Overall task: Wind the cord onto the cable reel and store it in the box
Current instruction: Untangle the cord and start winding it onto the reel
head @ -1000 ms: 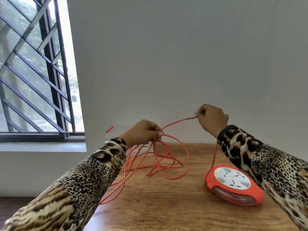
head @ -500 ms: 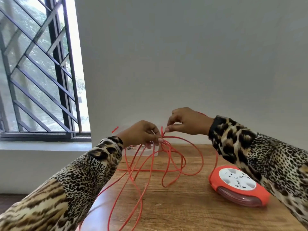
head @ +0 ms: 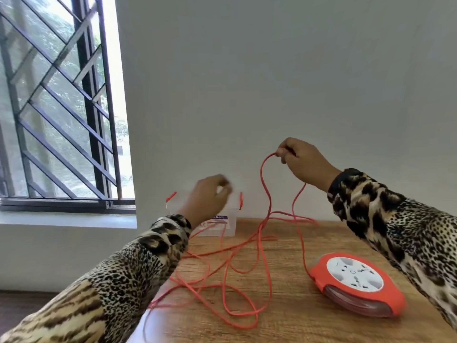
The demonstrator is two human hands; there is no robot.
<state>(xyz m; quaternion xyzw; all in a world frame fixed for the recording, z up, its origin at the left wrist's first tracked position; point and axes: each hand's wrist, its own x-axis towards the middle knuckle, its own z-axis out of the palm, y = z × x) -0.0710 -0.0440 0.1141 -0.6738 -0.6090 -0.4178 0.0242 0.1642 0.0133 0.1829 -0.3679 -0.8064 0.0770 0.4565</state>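
An orange cable reel [head: 321, 276] with a white socket face lies flat on the wooden table [head: 309, 323] at the right. Its orange cord [head: 259, 246] sprawls in loose loops over the middle of the table. My right hand [head: 304, 164] is raised near the wall and pinches the cord; one strand hangs to the loops, another runs down to the reel. My left hand [head: 207, 194] is blurred, its fingers curled, in front of a clear plastic box [head: 231, 230] with red clips. Whether it holds any strand is unclear.
A grey wall stands right behind the table. A barred window [head: 61, 107] and its sill lie to the left, beyond the table's left edge. Some cord loops hang over that left edge.
My right hand has pulled up and to the right with a strand. The bundle that my left hand held has dropped and spread over the table.
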